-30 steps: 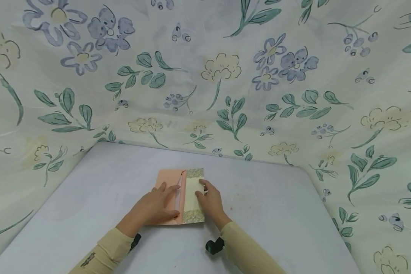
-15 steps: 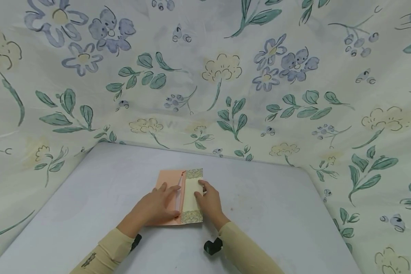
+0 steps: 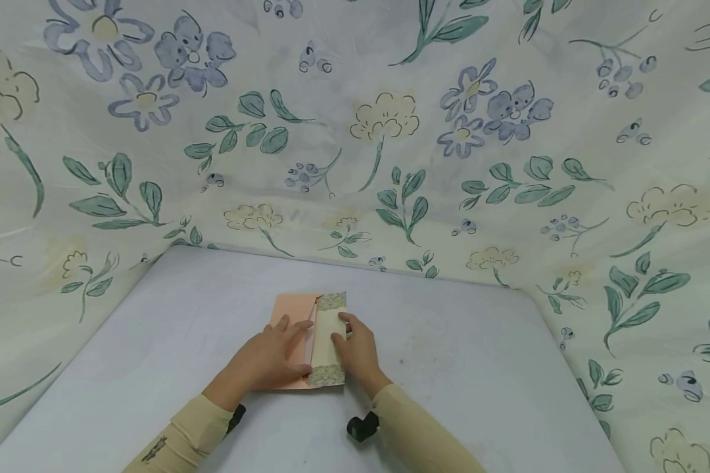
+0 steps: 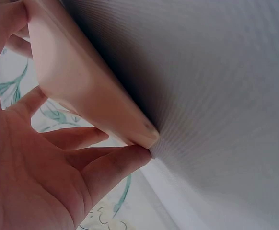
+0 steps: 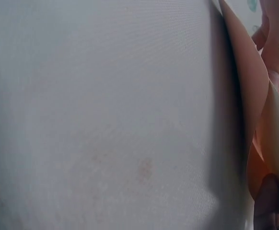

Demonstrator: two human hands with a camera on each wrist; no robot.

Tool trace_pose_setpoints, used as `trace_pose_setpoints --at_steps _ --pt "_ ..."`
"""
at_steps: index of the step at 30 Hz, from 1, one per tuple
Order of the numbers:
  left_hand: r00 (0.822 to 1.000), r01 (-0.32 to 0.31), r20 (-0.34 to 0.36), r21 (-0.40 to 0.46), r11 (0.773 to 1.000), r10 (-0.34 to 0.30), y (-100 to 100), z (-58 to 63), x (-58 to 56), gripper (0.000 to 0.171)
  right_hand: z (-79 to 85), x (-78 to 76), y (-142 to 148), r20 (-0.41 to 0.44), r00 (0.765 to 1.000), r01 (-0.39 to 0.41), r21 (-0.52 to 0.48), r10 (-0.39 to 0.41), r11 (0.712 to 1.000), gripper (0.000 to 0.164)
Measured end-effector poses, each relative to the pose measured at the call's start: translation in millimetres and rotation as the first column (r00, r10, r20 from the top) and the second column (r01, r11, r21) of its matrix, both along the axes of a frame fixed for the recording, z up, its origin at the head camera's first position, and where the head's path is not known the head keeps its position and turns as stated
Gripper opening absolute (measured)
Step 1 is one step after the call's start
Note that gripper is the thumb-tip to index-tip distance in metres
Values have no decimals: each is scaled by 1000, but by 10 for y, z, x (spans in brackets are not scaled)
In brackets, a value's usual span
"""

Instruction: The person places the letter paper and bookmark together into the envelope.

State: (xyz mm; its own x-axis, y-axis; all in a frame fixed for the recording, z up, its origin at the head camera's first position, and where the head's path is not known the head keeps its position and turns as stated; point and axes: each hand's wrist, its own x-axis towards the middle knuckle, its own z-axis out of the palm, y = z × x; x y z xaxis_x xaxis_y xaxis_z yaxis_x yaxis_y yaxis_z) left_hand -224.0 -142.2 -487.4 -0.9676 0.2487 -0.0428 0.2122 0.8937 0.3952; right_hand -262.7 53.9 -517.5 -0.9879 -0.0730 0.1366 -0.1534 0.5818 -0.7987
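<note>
A peach envelope [image 3: 292, 305] lies on the table, its mouth to the right with a pale sliver of lining at the slit. My left hand [image 3: 266, 355] holds it, fingers spread across its face, thumb and index near the slit. In the left wrist view, fingertips [image 4: 144, 155] meet the envelope's edge. A cream card [image 3: 329, 335] with patterned bands at both ends overlaps the mouth side. My right hand [image 3: 359, 348] pinches the card's right edge, the thumb on top. In the right wrist view, a curved peach flap [image 5: 247, 81] shows beneath the card.
A white-covered table [image 3: 461, 368] surrounds the envelope, with small faint stains to the right. A floral cloth [image 3: 331, 151] hangs behind and along both sides. Black wrist devices [image 3: 363, 427] sit beneath both forearms.
My right hand has moved slightly left, carrying the card with it. The card now covers the peach strip beside the slit. The left hand stays in place on the envelope.
</note>
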Motion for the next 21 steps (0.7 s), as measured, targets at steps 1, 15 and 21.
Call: trace_pose_setpoints --at_steps 1,15,21 --pt "1000 0 -1 0 1000 0 -1 0 0 86 -1 1 -6 0 1000 0 -3 0 1000 45" --pt "1000 1 -22 -8 1000 -1 -13 -23 -4 86 -24 -4 -67 -13 1000 4 2 -4 1000 44" --pt "1000 5 -23 -6 1000 -5 -18 -24 2 85 -32 -1 -75 -13 1000 7 6 -7 1000 43"
